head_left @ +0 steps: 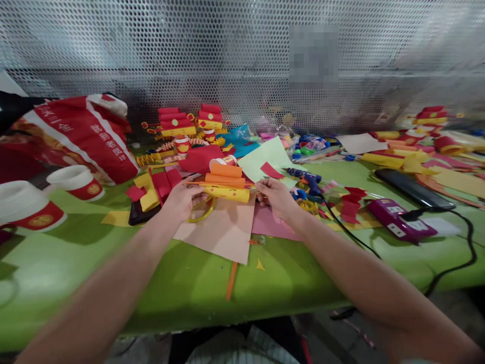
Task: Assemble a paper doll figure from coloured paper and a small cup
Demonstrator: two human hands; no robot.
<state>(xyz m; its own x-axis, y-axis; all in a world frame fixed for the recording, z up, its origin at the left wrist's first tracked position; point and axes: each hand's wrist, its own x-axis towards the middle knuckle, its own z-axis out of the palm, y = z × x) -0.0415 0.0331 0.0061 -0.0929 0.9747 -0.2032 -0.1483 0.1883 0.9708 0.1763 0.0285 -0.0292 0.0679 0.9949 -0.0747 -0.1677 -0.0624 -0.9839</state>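
Between my two hands is a paper figure (229, 194) with a yellow roll bearing a drawn face and orange rolls stacked above it. A thin orange strip runs across it between the rolls. My left hand (182, 198) is closed on the figure's left end. My right hand (276, 198) pinches at the strip's right end, its fingertips close together. Under the figure lie a pale pink sheet (215, 235) and a yellow ring-shaped thing (200, 218), perhaps scissor handles. Just behind stands a red and white paper cup (223, 161), partly hidden.
Finished-looking red and yellow paper figures (176, 124) stand at the back. A blue glue gun (308, 179) and purple power strip (399, 218) with a black cable lie right. Paper cups (78, 182) and a red bag (87, 136) are left. A perforated metal wall (227, 55) rises behind.
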